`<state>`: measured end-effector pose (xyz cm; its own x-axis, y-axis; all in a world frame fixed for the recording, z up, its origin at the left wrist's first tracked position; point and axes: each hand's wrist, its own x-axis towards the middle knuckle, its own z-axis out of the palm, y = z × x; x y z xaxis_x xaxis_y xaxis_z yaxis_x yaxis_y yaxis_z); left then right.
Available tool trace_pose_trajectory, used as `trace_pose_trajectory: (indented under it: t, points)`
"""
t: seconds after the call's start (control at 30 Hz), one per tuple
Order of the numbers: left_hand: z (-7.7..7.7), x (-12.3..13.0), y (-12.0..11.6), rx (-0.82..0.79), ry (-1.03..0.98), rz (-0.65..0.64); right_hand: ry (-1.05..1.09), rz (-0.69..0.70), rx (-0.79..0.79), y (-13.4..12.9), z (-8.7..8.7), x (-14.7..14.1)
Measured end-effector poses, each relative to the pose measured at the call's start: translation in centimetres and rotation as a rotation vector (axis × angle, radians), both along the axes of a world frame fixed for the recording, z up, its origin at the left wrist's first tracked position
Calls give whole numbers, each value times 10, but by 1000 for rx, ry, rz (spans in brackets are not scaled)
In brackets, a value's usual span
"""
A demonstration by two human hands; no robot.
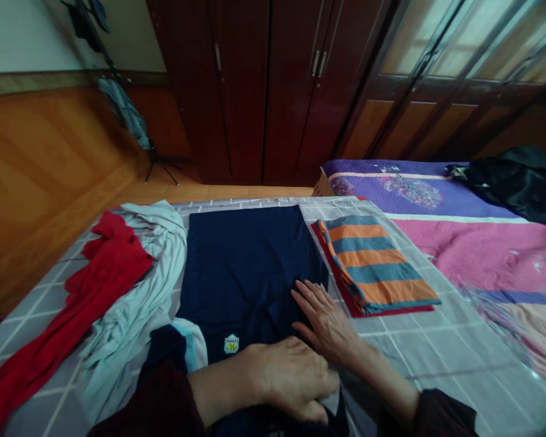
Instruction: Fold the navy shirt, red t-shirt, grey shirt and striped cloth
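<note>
A navy shirt [246, 267] lies spread on the bed, with a small tennis badge [231, 344] near its lower part. My right hand [323, 315] rests on the shirt's right edge, fingers stretched out and holding nothing. Crossing over the lower part of the shirt, my left hand [295, 376] has its fingers curled at a bit of grey and navy cloth near the collar end. A sleeve with white and light blue bands [193, 343] sticks out at the left, beside my left forearm.
Folded striped orange and grey cloth [377, 261] lies on a red one at the right. Crumpled red [104, 273] and pale grey clothes [164, 267] are at the left. Beyond stand a wardrobe [264, 91], a thin stand [152, 155] and another bed [404, 188] with black cloth [523, 179].
</note>
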<state>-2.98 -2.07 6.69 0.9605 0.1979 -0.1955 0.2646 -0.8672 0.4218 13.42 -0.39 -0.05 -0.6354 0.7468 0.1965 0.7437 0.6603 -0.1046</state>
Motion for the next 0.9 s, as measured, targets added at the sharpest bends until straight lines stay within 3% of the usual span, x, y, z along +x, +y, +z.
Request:
trace_pose_trajectory:
  t: [0.1, 0.2, 0.3, 0.43, 0.53, 0.63, 0.77, 0.9]
  points:
    - [30, -40, -3, 34, -83, 225, 27, 57, -14, 0, 9, 0]
    - [48, -95, -10, 50, -138, 619, 51, 186, -50, -1, 30, -11]
    - [39, -147, -27, 95, -94, 1036, 48, 360, -124, -4, 50, -39]
    - [6, -189, -65, 117, 104, 1403, -8, 582, -235, -10, 60, -85]
    - [-16, -198, -95, 117, 188, 1613, -17, 683, -291, -13, 50, -114]
    - [-29, -191, -112, 163, 173, 1751, 2, 712, -323, -13, 29, -130]
    - [-35, -176, -111, 179, 106, 1806, 63, 751, -314, -11, 7, -133]
    - [-34, -174, -105, -29, -127, 1905, 104, 754, -354, -8, 6, -129]
